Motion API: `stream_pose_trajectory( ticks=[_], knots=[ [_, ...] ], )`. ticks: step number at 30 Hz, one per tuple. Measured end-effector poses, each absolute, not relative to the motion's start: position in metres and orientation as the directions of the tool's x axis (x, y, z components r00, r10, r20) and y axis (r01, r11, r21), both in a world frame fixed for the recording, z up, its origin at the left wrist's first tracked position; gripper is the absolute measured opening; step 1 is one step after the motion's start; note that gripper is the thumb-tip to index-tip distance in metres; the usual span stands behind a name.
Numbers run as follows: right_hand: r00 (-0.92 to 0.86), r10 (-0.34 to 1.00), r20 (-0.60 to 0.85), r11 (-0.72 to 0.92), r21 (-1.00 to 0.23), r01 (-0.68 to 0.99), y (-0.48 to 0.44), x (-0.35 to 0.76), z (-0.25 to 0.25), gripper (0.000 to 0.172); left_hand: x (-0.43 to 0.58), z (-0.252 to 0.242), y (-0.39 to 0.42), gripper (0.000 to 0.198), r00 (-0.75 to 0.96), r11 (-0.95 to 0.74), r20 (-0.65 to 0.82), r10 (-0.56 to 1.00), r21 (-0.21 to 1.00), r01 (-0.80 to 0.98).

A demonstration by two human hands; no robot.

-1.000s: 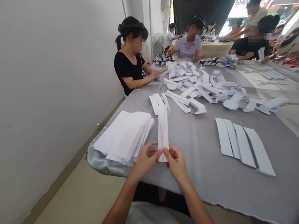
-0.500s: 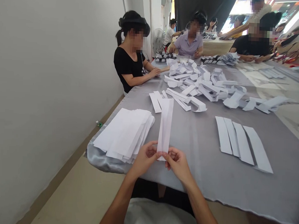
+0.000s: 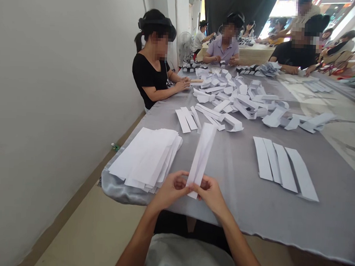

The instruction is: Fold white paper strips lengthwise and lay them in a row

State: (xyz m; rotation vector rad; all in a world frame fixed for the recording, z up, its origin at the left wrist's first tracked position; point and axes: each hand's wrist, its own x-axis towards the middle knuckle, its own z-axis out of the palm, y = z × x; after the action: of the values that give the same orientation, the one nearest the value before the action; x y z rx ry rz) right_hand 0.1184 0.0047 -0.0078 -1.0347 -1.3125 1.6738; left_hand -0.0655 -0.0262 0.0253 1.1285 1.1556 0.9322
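Observation:
Between my two hands a white paper strip with a lengthwise crease stands up from the table edge, its top leaning right. My left hand is closed on the strip's lower left side, thumb in front and fingers behind. From the right, my right hand pinches the same lower end, its thumb beside the left thumb. Some fingertips are hidden behind the paper. Just left of my left hand lies a stack of white paper sheets. Several folded paper strips lie in a row to the right.
A heap of folded white paper pieces covers the middle of the grey-clothed table. A few flat strips lie beyond the stack. A co-worker in black sits at the left edge; others sit farther back. A wall stands left.
The held strip has tilted, its top swinging to the right and its lower end a little lower. Both hands keep their grip. The view has shifted slightly.

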Motion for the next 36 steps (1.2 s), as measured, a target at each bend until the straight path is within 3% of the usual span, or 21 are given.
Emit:
stream_pose_trajectory(
  ticks=[5, 13, 20, 32, 36],
  knots=[
    [-0.447, 0.877, -0.175, -0.213, -0.976, -0.037, 0.004, 0.123, -0.005, 0.041, -0.072, 0.016, -0.035, 0.055, 0.254, 0.255, -0.247, 0.935, 0.967, 0.003],
    [-0.318, 0.933, -0.171, -0.177, -0.984, 0.011, 0.015, 0.135, -0.008, 0.046, -0.081, 0.009, -0.051, 0.071, 0.391, 0.352, -0.326, 0.861, 0.936, 0.004],
    [-0.192, 0.975, -0.111, -0.110, -0.994, 0.018, 0.037, 0.155, -0.003, 0.048, -0.086, 0.012, -0.056, 0.062, 0.535, 0.429, -0.378, 0.755, 0.903, 0.033],
    [-0.070, 0.997, 0.031, 0.043, -0.982, 0.185, 0.056, 0.184, 0.010, 0.053, -0.100, 0.012, -0.059, 0.049, 0.607, 0.457, -0.391, 0.691, 0.888, 0.053],
    [-0.046, 0.999, 0.020, 0.028, -0.984, 0.178, 0.059, 0.189, 0.010, 0.052, -0.102, 0.011, -0.059, 0.046, 0.603, 0.441, -0.378, 0.702, 0.896, 0.048]
  ],
)
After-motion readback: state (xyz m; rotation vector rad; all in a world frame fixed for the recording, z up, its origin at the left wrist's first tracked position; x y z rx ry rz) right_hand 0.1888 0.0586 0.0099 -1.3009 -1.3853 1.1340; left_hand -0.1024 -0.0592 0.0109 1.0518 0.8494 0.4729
